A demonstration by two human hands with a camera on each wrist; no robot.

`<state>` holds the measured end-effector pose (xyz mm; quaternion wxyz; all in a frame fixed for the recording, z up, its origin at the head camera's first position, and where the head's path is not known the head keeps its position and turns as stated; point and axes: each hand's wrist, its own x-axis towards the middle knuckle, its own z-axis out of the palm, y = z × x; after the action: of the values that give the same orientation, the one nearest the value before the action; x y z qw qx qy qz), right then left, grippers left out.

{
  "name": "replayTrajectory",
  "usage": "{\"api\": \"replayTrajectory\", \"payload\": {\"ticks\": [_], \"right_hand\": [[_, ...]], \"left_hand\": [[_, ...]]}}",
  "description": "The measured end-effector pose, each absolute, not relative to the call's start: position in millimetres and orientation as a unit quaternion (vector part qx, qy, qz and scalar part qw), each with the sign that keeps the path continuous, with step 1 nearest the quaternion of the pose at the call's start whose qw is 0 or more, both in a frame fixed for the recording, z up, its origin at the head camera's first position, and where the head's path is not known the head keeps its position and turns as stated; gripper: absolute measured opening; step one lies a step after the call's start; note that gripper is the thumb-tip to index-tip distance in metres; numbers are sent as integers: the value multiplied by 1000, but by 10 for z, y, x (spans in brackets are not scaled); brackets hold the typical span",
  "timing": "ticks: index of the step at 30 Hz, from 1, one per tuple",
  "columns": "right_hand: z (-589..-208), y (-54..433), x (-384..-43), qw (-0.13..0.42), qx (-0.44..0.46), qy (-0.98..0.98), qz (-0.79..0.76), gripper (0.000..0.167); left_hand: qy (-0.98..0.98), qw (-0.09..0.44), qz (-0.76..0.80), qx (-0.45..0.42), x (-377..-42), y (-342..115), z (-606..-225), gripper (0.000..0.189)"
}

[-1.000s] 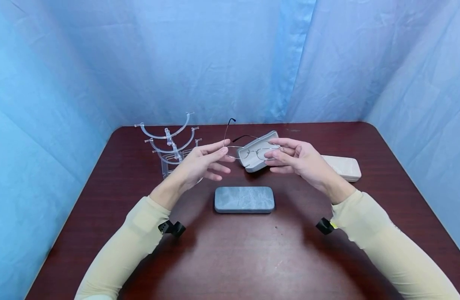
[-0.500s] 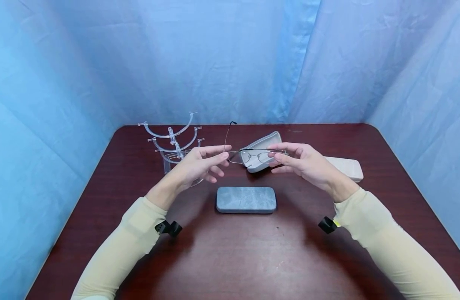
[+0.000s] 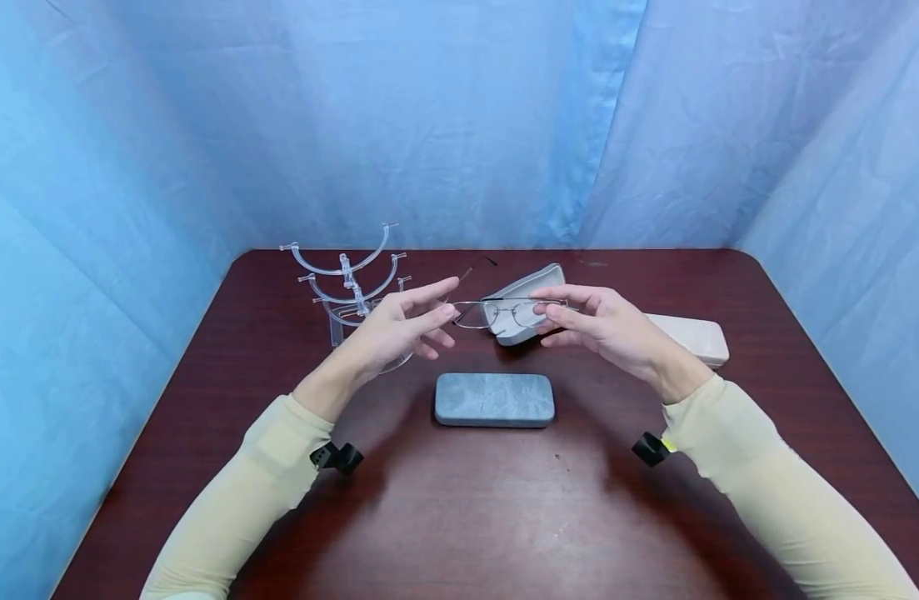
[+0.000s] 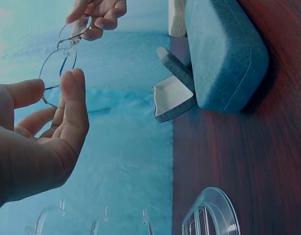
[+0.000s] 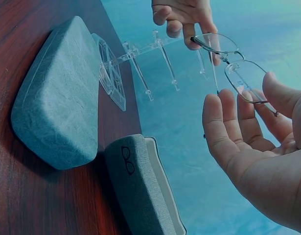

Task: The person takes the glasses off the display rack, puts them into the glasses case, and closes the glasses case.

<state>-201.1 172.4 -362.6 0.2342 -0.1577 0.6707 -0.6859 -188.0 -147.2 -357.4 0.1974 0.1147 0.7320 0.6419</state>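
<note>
Thin metal-rimmed eyeglasses (image 3: 474,314) are held above the table between both hands. At the right end of the frame, the thumb and fingers of my right hand (image 3: 607,323) pinch the rim; its temple lies folded along the lenses. My left hand (image 3: 399,327) holds the other end with the thumb at the corner, and its extended index finger lies against the left temple (image 5: 213,73), which leans inward, partly folded. In the left wrist view, the eyeglasses' bridge (image 4: 68,51) shows between the two hands. Below the eyeglasses lies a closed grey-blue glasses case (image 3: 495,400).
An open grey glasses case (image 3: 530,285) stands behind the eyeglasses. A cream case (image 3: 691,337) lies to the right, partly behind the right hand. A clear tiered display stand (image 3: 347,271) rises at the back left. Blue curtains (image 3: 444,125) surround the table.
The right temple folded in against the lenses first. Since then the left temple has swung from upright to leaning inward, with the left index finger against it. Both hands keep nearly the same place.
</note>
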Motion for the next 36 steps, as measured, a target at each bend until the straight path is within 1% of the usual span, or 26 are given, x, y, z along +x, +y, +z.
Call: {"api": "replayTrajectory", "payload": {"ticks": [11,19,29,36], "right_hand": [[-3617,1719,-1999,229,-158,666,-692,37],[-3619,1742,-2002,222,-142,674,-690,40],[-3634,1746,-2038,192,-128,694,-682,49],[-3581,1817,-2142,168,-153,722,-653,44]], "left_hand": [[734,198,634,143,-1861,-1456,-3586,47],[731,192,631,176,-1843,-1428,-3590,39],[736,190,622,190,-1873,-1399,-3606,36],[728,199,631,182,-1954,-1323,-3580,37]]}}
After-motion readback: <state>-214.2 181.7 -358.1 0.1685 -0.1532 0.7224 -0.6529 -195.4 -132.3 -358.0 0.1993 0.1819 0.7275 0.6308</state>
